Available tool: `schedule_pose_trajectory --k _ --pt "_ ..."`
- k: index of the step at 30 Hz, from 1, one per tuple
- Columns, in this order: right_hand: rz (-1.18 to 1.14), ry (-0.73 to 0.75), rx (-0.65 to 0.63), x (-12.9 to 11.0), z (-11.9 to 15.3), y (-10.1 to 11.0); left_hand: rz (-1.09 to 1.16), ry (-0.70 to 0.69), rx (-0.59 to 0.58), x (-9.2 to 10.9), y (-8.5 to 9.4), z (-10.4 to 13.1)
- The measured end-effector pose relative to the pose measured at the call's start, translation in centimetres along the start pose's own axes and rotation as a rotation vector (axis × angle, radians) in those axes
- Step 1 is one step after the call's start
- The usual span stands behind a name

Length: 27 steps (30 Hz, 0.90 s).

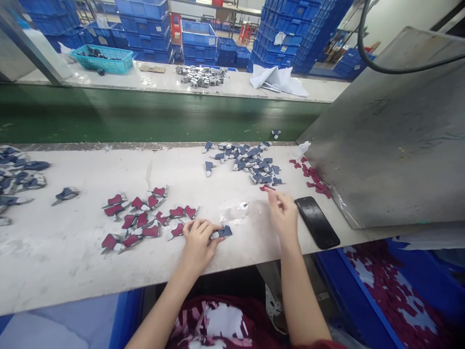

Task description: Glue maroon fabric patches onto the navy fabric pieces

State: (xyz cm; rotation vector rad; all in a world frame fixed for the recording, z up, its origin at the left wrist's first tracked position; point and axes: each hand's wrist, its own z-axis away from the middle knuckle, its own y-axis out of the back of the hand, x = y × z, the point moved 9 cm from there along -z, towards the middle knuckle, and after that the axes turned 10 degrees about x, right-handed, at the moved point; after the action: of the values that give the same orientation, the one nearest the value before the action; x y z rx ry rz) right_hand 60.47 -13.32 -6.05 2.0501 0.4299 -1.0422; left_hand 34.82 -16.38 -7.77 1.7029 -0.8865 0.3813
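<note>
- Navy part [225, 231] sat pinched in the left hand's [197, 241] fingers, apparently by one end to leave its top bare.
- Maroon piece [266, 188] met the right hand's [284, 215] fingertips; whether gripped, unclear.
- Navy pile [252, 162] lay just beyond those, probably for short reaches.

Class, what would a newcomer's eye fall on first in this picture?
Probably the red-topped pieces scattered across the pale bench, left of the left hand, which holds a blue-topped piece. The right hand has a small red piece at its fingertips, beside a black phone. Blue crates stand stacked behind.
</note>
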Motion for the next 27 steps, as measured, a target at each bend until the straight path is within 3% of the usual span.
schedule_pose_trajectory --k 1,4,8,14,19,22,27 --pt "0.124 0.004 0.078 0.5 -1.1 0.5 0.001 0.001 0.000 0.0 0.0 0.0" --pt "0.340 0.015 0.091 1.6 -3.2 -0.7 0.007 0.002 -0.010 -0.1 0.0 0.0" --pt "0.389 -0.021 0.108 2.2 -4.0 -2.1 0.018 -0.007 -0.011 -0.1 0.0 0.1" --pt "0.328 -0.089 0.078 2.4 -3.7 -1.8 0.045 -0.021 0.037 -0.2 0.3 0.2" --pt "0.112 -0.163 0.024 2.2 -0.5 -0.3 0.222 -0.070 0.132 0.5 1.6 0.3" --pt "-0.204 -0.331 0.015 1.9 3.0 0.5 0.334 -0.031 0.157 0.5 2.1 0.4" --pt "-0.444 -0.529 -0.104 -1.0 8.7 -0.7 0.372 -0.011 0.210 0.5 2.6 0.6"
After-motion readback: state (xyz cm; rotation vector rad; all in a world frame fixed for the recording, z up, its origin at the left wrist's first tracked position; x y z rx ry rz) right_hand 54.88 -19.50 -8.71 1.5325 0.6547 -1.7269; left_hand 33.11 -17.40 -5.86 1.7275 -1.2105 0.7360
